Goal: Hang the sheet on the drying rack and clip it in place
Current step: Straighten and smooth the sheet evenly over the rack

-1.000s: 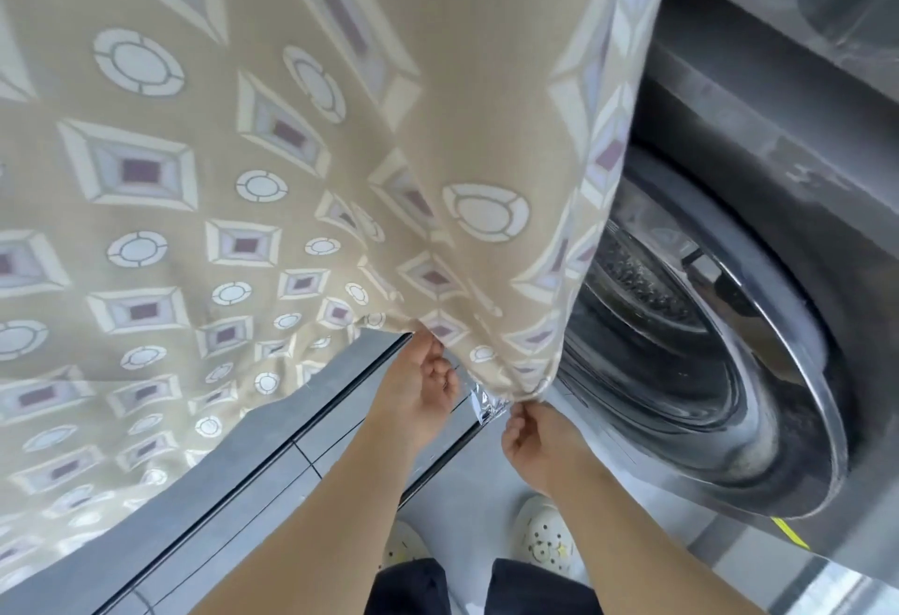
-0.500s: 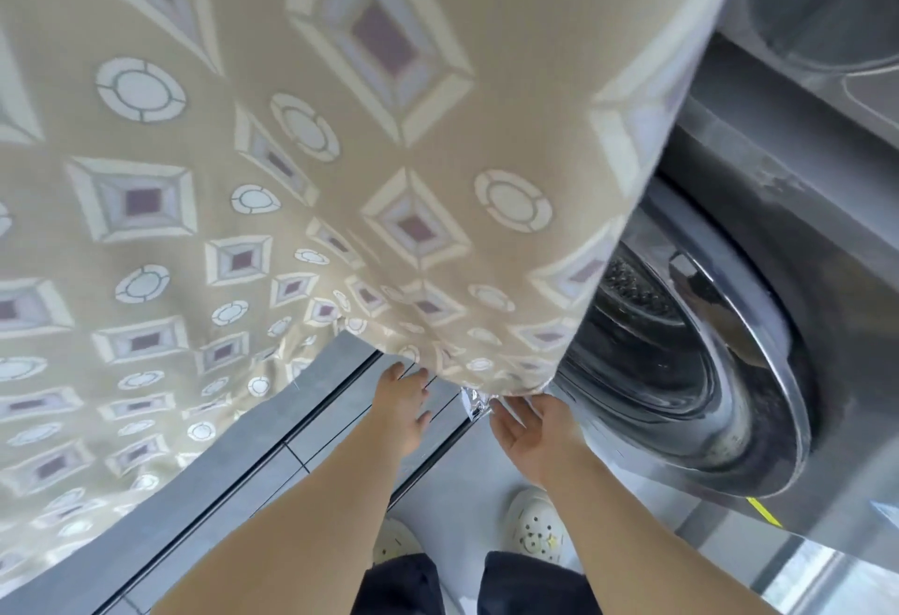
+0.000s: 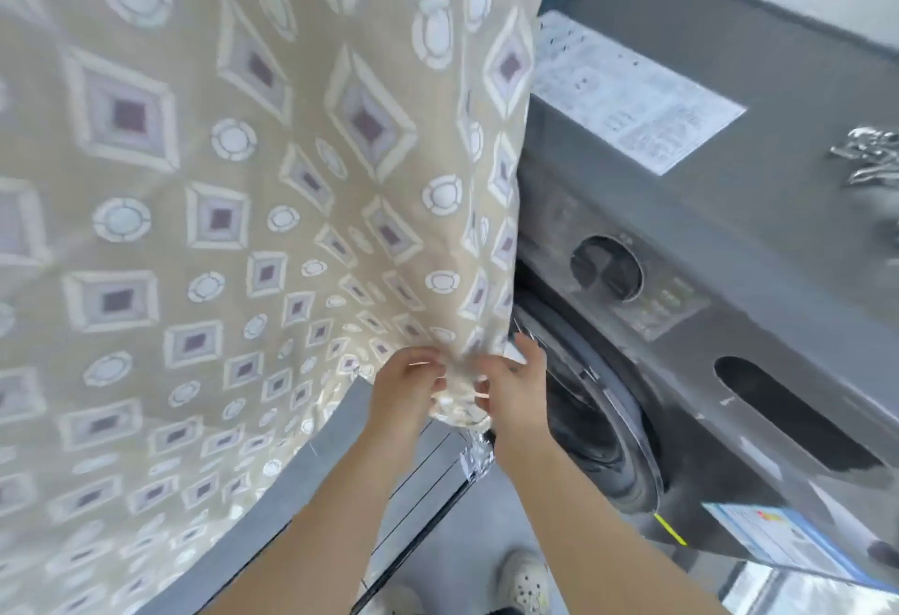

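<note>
A beige sheet (image 3: pixel 253 205) patterned with diamonds and white circles hangs down in front of me and fills the left and centre of the view. Its lower right corner is bunched between my hands. My left hand (image 3: pixel 406 388) grips the gathered corner from the left, fingers curled into the cloth. My right hand (image 3: pixel 518 385) holds the same bunch from the right, thumb and fingers pinching the fabric. The drying rack and any clip are hidden from view.
A grey front-loading washing machine (image 3: pixel 720 244) stands close on the right, with a paper label (image 3: pixel 627 93) on top and its round door (image 3: pixel 598 415) beside my right hand. Grey floor and a dark sliding-door track (image 3: pixel 418 493) lie below, with my shoes at the bottom.
My view has tilted up, showing the machine's top. Both hands rose and came together, gathering the sheet's lower corner into a bunch where before they only pinched its hem.
</note>
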